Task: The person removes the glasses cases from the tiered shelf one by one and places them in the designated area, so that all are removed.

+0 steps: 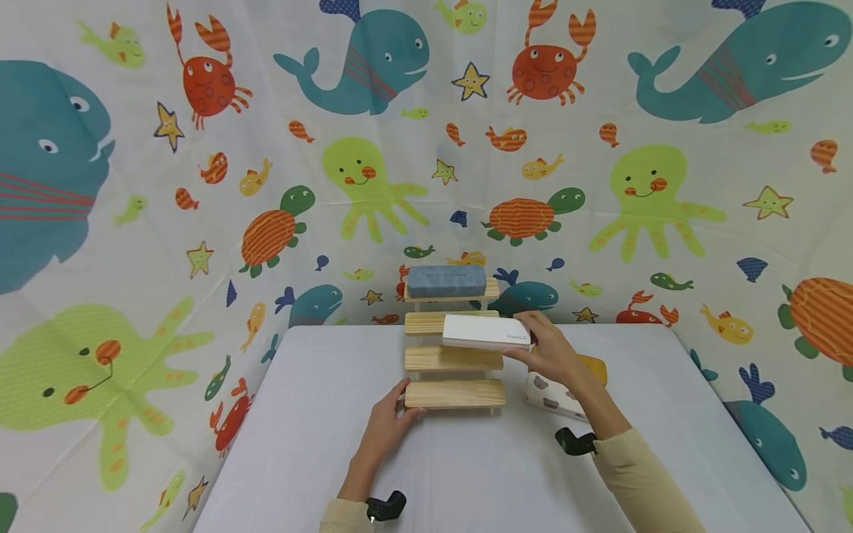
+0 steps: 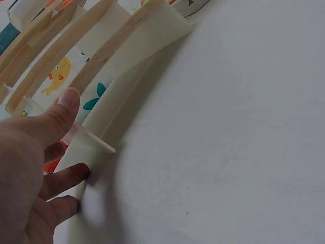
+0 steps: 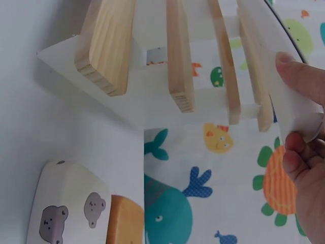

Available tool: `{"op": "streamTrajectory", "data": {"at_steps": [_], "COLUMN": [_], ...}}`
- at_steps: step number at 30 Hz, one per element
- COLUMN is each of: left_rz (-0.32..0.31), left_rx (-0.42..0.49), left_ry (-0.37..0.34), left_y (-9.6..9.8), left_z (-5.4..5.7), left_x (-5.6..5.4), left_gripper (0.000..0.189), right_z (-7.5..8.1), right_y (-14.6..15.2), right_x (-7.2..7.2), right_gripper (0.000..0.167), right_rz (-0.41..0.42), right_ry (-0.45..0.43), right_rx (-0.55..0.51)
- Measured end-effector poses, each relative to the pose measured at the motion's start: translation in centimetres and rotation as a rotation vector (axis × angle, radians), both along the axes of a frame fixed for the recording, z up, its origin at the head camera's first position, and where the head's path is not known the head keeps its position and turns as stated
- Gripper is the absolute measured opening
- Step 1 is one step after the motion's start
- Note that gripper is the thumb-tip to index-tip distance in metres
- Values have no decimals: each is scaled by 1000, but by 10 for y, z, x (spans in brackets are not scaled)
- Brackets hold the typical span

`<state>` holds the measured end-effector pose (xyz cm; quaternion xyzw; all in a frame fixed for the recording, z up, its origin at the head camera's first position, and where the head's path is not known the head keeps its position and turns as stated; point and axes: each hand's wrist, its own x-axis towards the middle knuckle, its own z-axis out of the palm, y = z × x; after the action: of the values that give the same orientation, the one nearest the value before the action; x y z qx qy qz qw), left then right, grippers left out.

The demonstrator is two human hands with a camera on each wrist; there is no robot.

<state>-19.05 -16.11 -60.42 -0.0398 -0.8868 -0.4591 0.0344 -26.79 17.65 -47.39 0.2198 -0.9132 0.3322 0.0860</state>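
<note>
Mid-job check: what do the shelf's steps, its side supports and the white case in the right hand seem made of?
Steps: pale, smooth wood, seemingly unvarnished; grain shows along the faces and cut ends.
Side supports: probably plastic; they look thin, white and smooth, without grain.
White case: smooth, with small dark lettering; plastic, coated card or leatherette all seem possible.

Yellow case [image 1: 594,368] partly hidden by right forearm [image 1: 601,406], lettering [image 1: 517,337] on white box [image 1: 476,330] unreadably small
</note>
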Motion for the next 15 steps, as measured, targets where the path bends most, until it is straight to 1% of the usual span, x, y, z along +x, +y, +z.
{"op": "streamTrajectory", "data": {"at_steps": [8, 15], "left_rz": [3, 7], "left_rx": [-4, 3], "left_ry": [-11, -15], "left_y": [1, 1], "left_z": [2, 2], "left_x": [0, 1], "left_gripper": [78, 77], "right_z": [2, 4], "right_y": [7, 13], "right_x": [6, 11], "right_gripper": [71, 71], "right_rz": [-12, -6], "right_ry": [-34, -22], "right_rx": [-17, -39]}}
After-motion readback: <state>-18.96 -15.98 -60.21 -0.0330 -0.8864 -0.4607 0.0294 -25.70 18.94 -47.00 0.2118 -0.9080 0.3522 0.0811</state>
